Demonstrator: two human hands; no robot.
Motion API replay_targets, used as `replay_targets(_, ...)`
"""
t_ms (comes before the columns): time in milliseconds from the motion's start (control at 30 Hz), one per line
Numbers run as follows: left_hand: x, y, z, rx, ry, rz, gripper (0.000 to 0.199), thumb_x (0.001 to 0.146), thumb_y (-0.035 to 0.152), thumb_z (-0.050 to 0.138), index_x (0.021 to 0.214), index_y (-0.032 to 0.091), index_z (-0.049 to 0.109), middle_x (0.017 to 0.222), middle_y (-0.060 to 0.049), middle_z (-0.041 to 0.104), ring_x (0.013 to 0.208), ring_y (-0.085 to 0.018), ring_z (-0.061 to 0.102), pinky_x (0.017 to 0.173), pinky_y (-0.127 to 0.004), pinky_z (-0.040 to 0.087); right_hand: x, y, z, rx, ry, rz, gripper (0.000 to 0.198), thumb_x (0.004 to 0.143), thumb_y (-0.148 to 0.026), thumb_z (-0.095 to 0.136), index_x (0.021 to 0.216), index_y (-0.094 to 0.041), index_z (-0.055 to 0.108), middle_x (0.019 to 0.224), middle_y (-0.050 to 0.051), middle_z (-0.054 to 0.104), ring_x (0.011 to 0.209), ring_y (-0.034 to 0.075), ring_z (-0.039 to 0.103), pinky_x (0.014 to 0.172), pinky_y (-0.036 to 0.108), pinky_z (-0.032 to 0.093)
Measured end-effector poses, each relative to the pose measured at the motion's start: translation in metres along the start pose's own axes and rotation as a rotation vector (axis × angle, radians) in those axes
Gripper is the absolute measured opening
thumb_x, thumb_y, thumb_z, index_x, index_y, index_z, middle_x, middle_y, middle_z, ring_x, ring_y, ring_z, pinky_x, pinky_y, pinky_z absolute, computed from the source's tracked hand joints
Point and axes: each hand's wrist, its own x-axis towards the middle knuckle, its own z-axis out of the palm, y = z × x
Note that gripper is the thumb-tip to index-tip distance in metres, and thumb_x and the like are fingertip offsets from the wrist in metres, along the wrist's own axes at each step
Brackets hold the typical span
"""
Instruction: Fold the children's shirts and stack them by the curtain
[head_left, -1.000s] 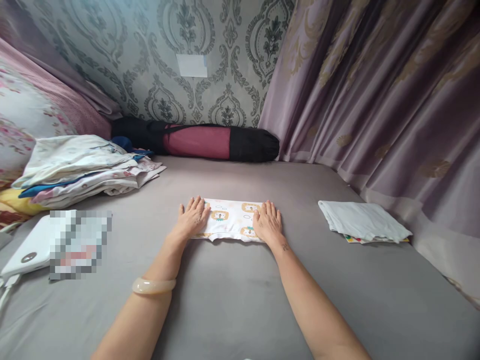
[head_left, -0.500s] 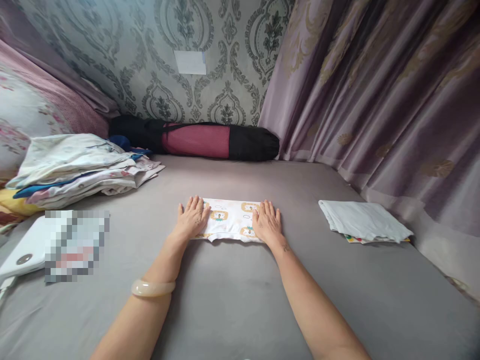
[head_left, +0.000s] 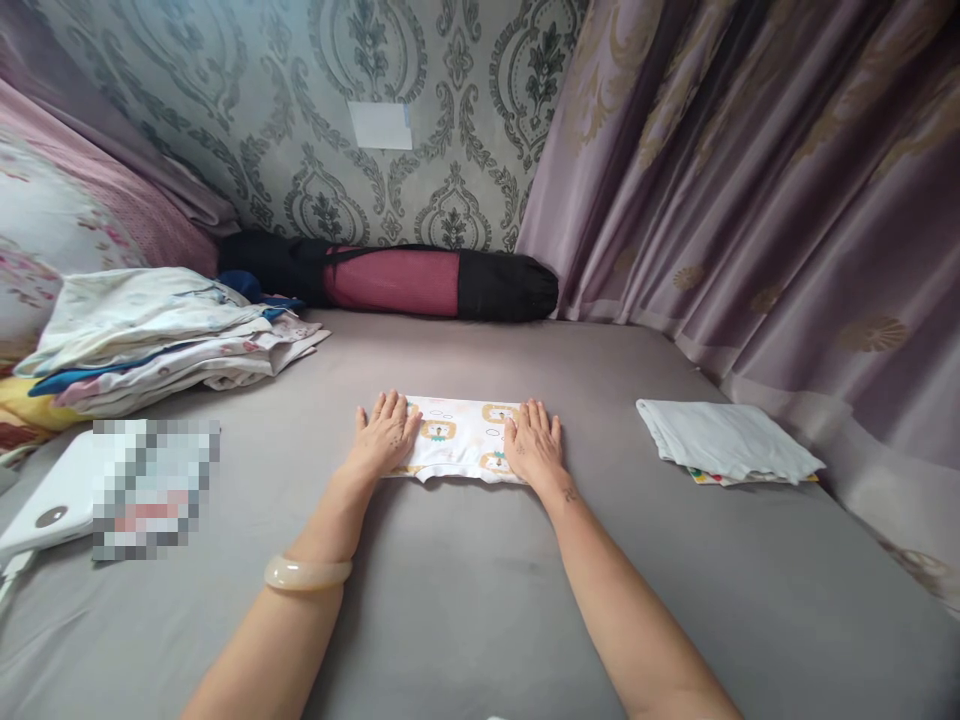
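A folded white garment [head_left: 461,440] with yellow animal prints lies flat on the grey bed sheet [head_left: 465,590]. On its left end rests my left hand [head_left: 388,435], palm down and fingers stretched out. My right hand [head_left: 534,440] lies flat on the right end in the same way. Both hands press on the cloth without gripping it, and they cover its two side edges. The near edge of the garment is slightly wavy.
Left stands a heap of loose clothes [head_left: 165,335]; nearer lie a white device [head_left: 64,495] with a cable and a blurred-out item [head_left: 154,490]. Folded pale cloth [head_left: 731,438] lies at right. A black and red long bag [head_left: 394,282] runs along the wall beside the curtain [head_left: 735,180].
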Motion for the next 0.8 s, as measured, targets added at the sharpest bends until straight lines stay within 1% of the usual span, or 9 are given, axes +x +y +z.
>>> replay_targets(67,-0.001,0.003,-0.001,0.015,0.045,0.015,0.061,0.1,0.044,0.019,0.147,0.011,0.037,0.159,-0.016,0.026,0.149,-0.03,0.018,0.117,-0.06,0.014,-0.001,-0.003,-0.001,-0.01,0.051,-0.027,0.059,0.101,-0.035,0.022,0.148,-0.002,0.035,0.158,0.015,0.028,0.148,0.027,0.018,0.119,0.05,0.006)
replay_targets(133,-0.003,0.007,0.0,0.035,0.121,0.054,0.058,0.1,0.043,0.022,0.145,0.011,0.041,0.157,-0.016,0.03,0.148,-0.03,0.02,0.117,-0.061,0.014,-0.003,-0.007,-0.002,-0.009,0.096,-0.069,0.058,0.101,-0.034,0.022,0.148,-0.002,0.036,0.157,0.015,0.028,0.147,0.027,0.019,0.119,0.049,0.006)
replay_targets(200,-0.006,0.013,0.002,0.056,0.195,0.103,0.057,0.1,0.041,0.024,0.144,0.011,0.043,0.156,-0.017,0.033,0.147,-0.03,0.022,0.117,-0.06,0.014,-0.005,-0.013,-0.003,0.007,0.107,-0.114,0.057,0.101,-0.033,0.023,0.148,-0.003,0.036,0.157,0.015,0.029,0.147,0.027,0.02,0.119,0.048,0.007)
replay_targets(267,-0.008,0.019,0.006,0.069,0.231,0.149,0.056,0.1,0.04,0.026,0.143,0.01,0.045,0.154,-0.017,0.036,0.147,-0.03,0.024,0.117,-0.059,0.015,-0.006,-0.018,-0.001,0.025,0.091,-0.146,0.057,0.101,-0.033,0.023,0.148,-0.004,0.037,0.157,0.015,0.029,0.147,0.027,0.021,0.119,0.046,0.009)
replay_targets(400,-0.009,0.026,0.016,0.087,0.195,0.198,0.055,0.099,0.041,0.028,0.141,0.01,0.046,0.151,-0.018,0.041,0.143,-0.032,0.032,0.116,-0.056,0.021,-0.007,-0.022,0.005,0.037,0.034,-0.139,0.056,0.101,-0.033,0.024,0.147,-0.004,0.037,0.157,0.015,0.03,0.147,0.027,0.021,0.119,0.046,0.011)
replay_targets(500,-0.009,0.025,0.019,0.101,0.174,0.211,0.056,0.1,0.041,0.025,0.142,0.01,0.044,0.151,-0.019,0.04,0.143,-0.031,0.033,0.116,-0.056,0.022,-0.006,-0.02,0.009,0.037,0.016,-0.139,0.057,0.101,-0.034,0.024,0.147,-0.004,0.037,0.157,0.016,0.031,0.147,0.027,0.021,0.119,0.046,0.011)
replay_targets(633,-0.009,0.025,0.018,0.106,0.163,0.207,0.056,0.1,0.041,0.025,0.142,0.009,0.043,0.152,-0.019,0.039,0.143,-0.031,0.032,0.116,-0.056,0.021,-0.006,-0.02,0.01,0.037,0.015,-0.137,0.056,0.101,-0.034,0.024,0.147,-0.004,0.036,0.157,0.016,0.03,0.147,0.027,0.02,0.119,0.046,0.01)
replay_targets(800,-0.011,0.027,0.014,0.094,0.162,0.191,0.053,0.1,0.04,0.028,0.141,0.012,0.044,0.152,-0.018,0.04,0.143,-0.03,0.032,0.117,-0.054,0.021,-0.006,-0.02,0.009,0.041,0.009,-0.136,0.056,0.1,-0.033,0.025,0.148,-0.004,0.036,0.157,0.015,0.03,0.147,0.027,0.02,0.119,0.046,0.009)
